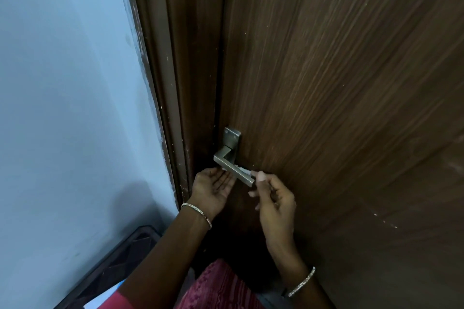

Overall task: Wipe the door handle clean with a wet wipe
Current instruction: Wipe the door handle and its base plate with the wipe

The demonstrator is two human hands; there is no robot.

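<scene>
Door handle (231, 144) sat low on the door (326, 83), near 6 o'clock in our view, hard by the frame (175, 83). Its lever (232, 169) ran long-axis from an elbow at 10 o'clock to a free end pointing 4 o'clock. Wet wipe (244, 171) lay behind the bar (only white scraps showed). Right hand (273, 199), at 4 o'clock of the lever, pinched the wipe's end. Left hand (213, 188), at 7 o'clock, lay palm-up, fingers straight beneath the bar. We judged the hands were spread apart to draw the wipe along the lever's back.
</scene>
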